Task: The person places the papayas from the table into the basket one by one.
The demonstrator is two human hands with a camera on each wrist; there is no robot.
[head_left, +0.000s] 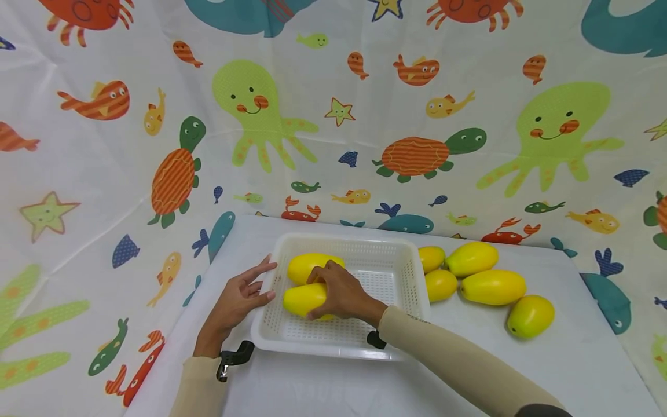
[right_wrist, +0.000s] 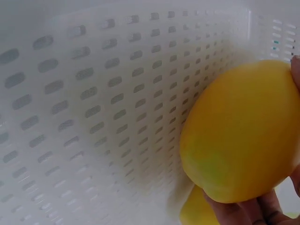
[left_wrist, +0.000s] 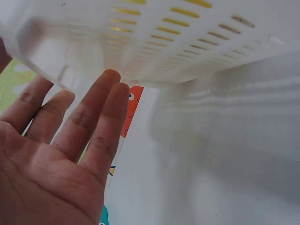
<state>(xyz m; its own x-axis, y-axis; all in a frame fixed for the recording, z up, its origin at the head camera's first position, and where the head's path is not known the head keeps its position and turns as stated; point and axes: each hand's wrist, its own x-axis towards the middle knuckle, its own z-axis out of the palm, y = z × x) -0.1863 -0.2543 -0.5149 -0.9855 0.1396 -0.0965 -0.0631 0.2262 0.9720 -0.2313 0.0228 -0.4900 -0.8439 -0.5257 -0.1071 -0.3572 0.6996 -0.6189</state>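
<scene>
My right hand [head_left: 346, 295] grips a yellow papaya [head_left: 302, 299] inside the white plastic basket [head_left: 341, 351]. In the right wrist view this papaya [right_wrist: 239, 136] has a greenish patch near its blunt end, and fingers curl round its far side and underneath. Just behind it in the basket lies a second papaya [head_left: 307, 266], partly covered by the hand. At the basket's left side is my left hand [head_left: 237, 301], fingers spread and fingertips right at the rim. The left wrist view shows that hand [left_wrist: 56, 154] palm up beside the slotted basket wall [left_wrist: 187, 47], its fingers fairly straight.
Several more papayas [head_left: 494, 287] lie on the white table [head_left: 583, 370] to the right of the basket, the closest ones against its wall. A curtain [head_left: 333, 139] printed with sea animals hangs behind the table and along its left side.
</scene>
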